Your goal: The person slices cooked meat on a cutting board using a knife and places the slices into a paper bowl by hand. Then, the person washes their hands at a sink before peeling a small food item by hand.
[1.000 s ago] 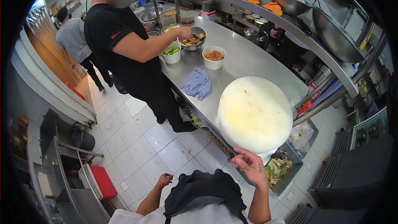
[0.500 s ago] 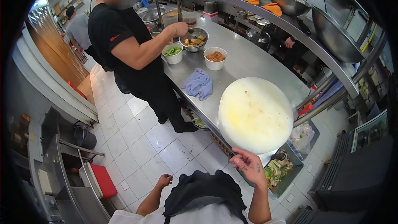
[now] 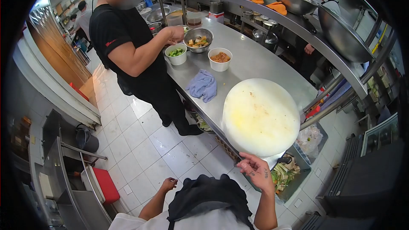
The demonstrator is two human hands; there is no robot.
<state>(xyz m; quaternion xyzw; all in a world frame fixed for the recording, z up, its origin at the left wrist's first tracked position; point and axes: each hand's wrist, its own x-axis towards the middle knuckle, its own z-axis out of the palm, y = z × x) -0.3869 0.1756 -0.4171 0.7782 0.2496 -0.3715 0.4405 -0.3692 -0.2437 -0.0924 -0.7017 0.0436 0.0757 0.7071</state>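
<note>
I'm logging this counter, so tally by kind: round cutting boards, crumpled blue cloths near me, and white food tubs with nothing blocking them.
Round cutting board: 1
Crumpled blue cloth: 1
White food tubs: 2
Total: 4

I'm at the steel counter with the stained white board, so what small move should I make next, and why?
I'd probably reach your right hand toward the blue cloth: the round white board shows yellowish stains and brown specks, and the cloth lies crumpled on the counter just beside it. That hand looks empty and is close to the board's edge.
</note>
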